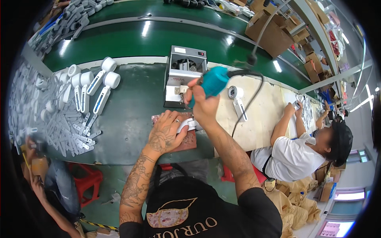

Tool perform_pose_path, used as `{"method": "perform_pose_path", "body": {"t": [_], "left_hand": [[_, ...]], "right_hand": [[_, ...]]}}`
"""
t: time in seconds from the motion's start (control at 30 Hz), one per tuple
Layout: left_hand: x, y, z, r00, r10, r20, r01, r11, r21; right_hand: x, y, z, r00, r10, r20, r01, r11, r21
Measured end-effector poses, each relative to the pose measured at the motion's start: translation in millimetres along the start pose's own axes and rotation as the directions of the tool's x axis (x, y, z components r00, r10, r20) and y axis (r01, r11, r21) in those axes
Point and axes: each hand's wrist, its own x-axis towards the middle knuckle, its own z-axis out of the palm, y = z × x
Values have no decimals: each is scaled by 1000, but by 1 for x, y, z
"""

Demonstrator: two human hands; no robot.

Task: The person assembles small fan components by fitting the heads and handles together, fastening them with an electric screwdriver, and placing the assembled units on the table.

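Observation:
My right hand [203, 106] is closed around a teal electric power screwdriver [215, 80], its black cable trailing off to the right. The tool's lower end points down beside a grey box-shaped screw feeder [174, 81] and is partly hidden by my fingers. My left hand [164, 130] is curled over a white plastic piece [190, 124], pressing it on a reddish-brown pad [186, 143] at the table's near side. Most of that piece lies under my fingers. Right of the screwdriver, a white round-headed device with a long handle [236, 93] lies on the pale board.
White round-headed devices [104, 89] and a heap of loose grey handle pieces [69, 133] cover the table's left. Beyond is a green conveyor [127, 37]. A co-worker [293, 156] sits at the right; another person's arm [51, 202] shows at the lower left. A cable hangs overhead.

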Motion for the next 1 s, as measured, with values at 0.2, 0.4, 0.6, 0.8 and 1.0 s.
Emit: {"method": "perform_pose_path", "body": {"t": [0.2, 0.4, 0.6, 0.8, 1.0], "left_hand": [[4, 2, 0, 1000, 13, -7, -13, 999, -38], [3, 3, -1, 999, -8, 31, 9, 1000, -29], [2, 4, -1, 999, -14, 40, 15, 999, -34], [7, 3, 0, 999, 5, 44, -4, 1000, -25], [6, 5, -5, 999, 28, 15, -27, 999, -40]], "right_hand": [[-44, -29, -28, 1000, 15, -21, -14, 999, 50], [-57, -19, -35, 1000, 11, -1, -11, 997, 77], [-61, -10, -35, 999, 45, -2, -45, 997, 60], [-61, 5, -35, 998, 47, -29, -43, 991, 123], [-64, 9, -30, 995, 42, -89, -23, 979, 202]]}}
